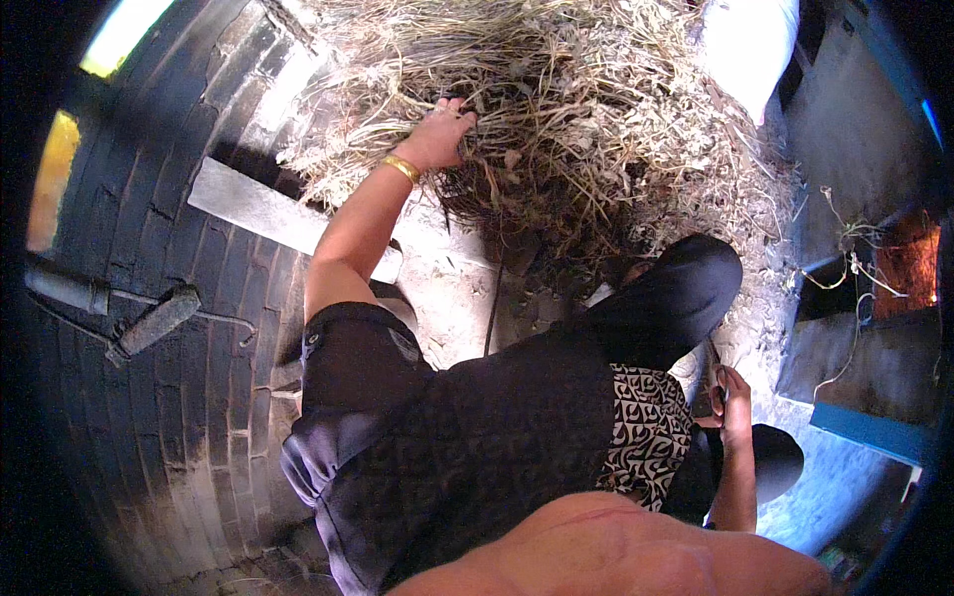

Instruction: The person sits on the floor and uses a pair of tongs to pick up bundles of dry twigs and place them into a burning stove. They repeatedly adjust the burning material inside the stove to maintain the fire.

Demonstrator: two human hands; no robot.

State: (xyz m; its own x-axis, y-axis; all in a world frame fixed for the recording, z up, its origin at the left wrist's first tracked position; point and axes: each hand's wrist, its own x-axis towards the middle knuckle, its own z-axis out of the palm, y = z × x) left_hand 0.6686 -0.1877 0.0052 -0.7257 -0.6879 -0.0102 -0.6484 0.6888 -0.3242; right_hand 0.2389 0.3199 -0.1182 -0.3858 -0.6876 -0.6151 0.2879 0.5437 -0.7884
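Note:
My left hand (438,136), with a gold-coloured bangle at the wrist, reaches onto a large heap of dried plant stalks (551,134). Its fingers lie among the stalks and are partly hidden, so whether they grip any is unclear. Low on the right, beside my bent legs, my right hand (732,402) is closed around a thin dark rod (713,350). The rod points away from me, and its full length does not show. To the right of this hand stands a stove (842,357) with an orange fire (911,261) glowing in its opening.
Pale, curled stems (853,257) hang at the stove's opening. A bright white sack (749,52) rests by the heap's far right side. Along the left runs a dark brick wall (171,223), with a pale board (253,205) near its base and a metal-and-roller object (156,320) against it.

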